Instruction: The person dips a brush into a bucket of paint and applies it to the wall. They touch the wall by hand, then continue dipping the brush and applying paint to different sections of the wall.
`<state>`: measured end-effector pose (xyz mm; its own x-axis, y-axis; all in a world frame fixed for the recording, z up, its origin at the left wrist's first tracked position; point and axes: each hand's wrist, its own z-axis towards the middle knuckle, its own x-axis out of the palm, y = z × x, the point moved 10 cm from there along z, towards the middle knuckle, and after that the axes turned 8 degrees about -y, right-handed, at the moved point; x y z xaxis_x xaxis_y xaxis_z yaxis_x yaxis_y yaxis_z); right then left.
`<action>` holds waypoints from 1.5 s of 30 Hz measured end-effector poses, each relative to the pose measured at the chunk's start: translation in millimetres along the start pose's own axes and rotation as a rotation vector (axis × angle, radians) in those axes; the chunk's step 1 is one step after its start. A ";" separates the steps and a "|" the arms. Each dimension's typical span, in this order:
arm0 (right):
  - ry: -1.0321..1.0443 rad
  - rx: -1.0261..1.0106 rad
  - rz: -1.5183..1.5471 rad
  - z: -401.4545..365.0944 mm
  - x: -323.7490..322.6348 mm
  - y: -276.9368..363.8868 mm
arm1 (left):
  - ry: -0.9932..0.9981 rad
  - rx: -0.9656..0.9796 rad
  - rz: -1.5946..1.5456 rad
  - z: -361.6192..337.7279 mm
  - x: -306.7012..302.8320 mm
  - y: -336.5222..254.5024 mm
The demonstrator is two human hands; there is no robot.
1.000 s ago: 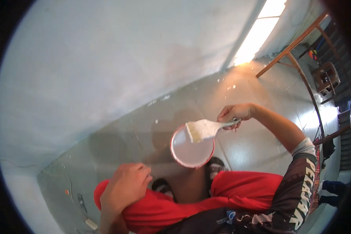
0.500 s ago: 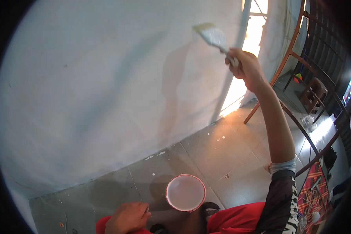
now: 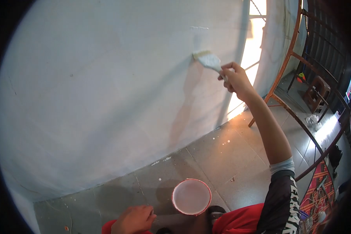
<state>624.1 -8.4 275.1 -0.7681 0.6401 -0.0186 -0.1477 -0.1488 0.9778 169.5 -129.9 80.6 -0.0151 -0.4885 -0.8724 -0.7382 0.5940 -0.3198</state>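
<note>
My right hand [image 3: 234,80] grips the handle of a paintbrush [image 3: 210,61] with a whitish ferrule and yellowish bristles. Its bristle tips meet the pale wall [image 3: 117,89], just under a short strip of wet paint [image 3: 199,29]. Down at the bottom, my left hand [image 3: 133,219] rests by my red-clothed knee, its fingers curled in and nothing seen in them. Beside it on the floor, between my feet, stands a round paint bucket [image 3: 191,197] with a red rim and pale paint inside.
Grey floor tiles [image 3: 238,156] with white paint drips run along the wall. A rusty metal frame [image 3: 280,74] stands at right, close to my right arm. Behind it are a brown stool [image 3: 316,93] and a red patterned mat [image 3: 318,187] with cables and tools.
My right hand has brought the paintbrush down along the wall, and a fresh paint strip now shows above the bristles. My left hand stays by the knee; the view has shifted slightly.
</note>
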 end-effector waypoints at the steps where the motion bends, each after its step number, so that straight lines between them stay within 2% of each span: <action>1: 0.000 -0.007 -0.003 -1.0 -5.6 -1.1 | -0.015 0.017 0.008 0.3 -0.5 -1.0; 4: 0.032 0.021 -0.071 0.2 -10.6 -2.4 | -0.037 0.050 -0.005 2.1 2.1 2.2; 7: 0.018 -0.036 -0.192 12.4 -11.9 24.9 | -0.016 0.006 -0.010 1.3 -2.1 0.7; 9: -0.018 -0.091 -0.156 30.7 -12.1 62.5 | -0.004 0.015 -0.030 6.7 3.9 7.6; 11: 0.058 -0.217 -0.263 54.2 -7.5 112.2 | 0.006 0.029 -0.047 10.2 4.6 8.1; 12: -0.019 -0.162 -0.260 55.7 -9.1 135.9 | 0.002 0.023 -0.056 11.3 3.2 6.2; 14: -0.015 -0.313 -0.222 41.8 1.5 189.0 | -0.004 0.019 -0.064 13.3 -0.7 1.8; 17: -0.043 -0.371 -0.220 35.8 2.4 229.8 | -0.025 0.031 -0.082 14.4 -5.8 -2.5; 19: -0.155 -0.621 -0.995 17.2 16.9 241.3 | -0.043 0.037 -0.074 14.4 -6.2 -0.2; 20: -0.156 -0.616 -0.996 19.3 21.5 232.4 | -0.039 0.037 -0.073 12.9 -6.1 0.4; 22: -0.132 -0.359 -0.081 41.4 14.6 183.4 | -0.054 0.016 -0.032 8.2 -11.4 0.6; 24: -0.165 -0.346 -0.103 38.0 15.8 119.0 | -0.078 0.043 -0.041 4.8 -8.7 5.2; 29: -0.055 0.085 -0.146 -0.4 11.3 -34.9 | -0.116 0.090 -0.063 1.9 -6.0 1.8; 31: 0.020 0.213 -0.173 -9.1 6.2 -57.1 | -0.121 0.133 -0.062 0.2 -9.7 -7.6; 32: 0.017 0.211 -0.176 -4.2 1.9 -55.1 | -0.122 0.138 -0.063 2.1 -9.9 -8.7; 34: 0.002 0.141 -0.338 9.7 -4.2 -25.3 | -0.032 0.079 -0.012 7.6 0.1 -3.5; 36: 0.017 0.003 -0.434 38.8 -4.2 28.9 | -0.055 0.096 -0.037 10.1 -3.5 -9.3; 38: -0.006 -0.157 -0.671 83.5 -9.0 97.2 | -0.081 0.108 -0.057 14.3 -8.5 -10.9; 39: -0.045 -0.242 -0.611 80.4 -6.6 144.8 | -0.062 0.074 -0.081 19.2 -5.3 -6.5; 40: 0.005 -0.349 -0.555 83.4 -2.3 184.7 | -0.042 0.040 -0.107 23.3 -1.9 -2.7; 41: -0.025 -0.243 -0.283 69.9 0.5 209.8 | -0.041 0.040 -0.106 26.8 -1.6 -1.7; 45: -0.078 -0.362 -0.297 67.2 -1.7 266.4 | -0.022 -0.037 -0.077 35.6 1.3 12.3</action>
<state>628.0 1.5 549.6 -0.6126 0.7476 -0.2567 -0.5722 -0.1955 0.7964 184.5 -100.5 62.4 0.0573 -0.5172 -0.8540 -0.7612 0.5308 -0.3725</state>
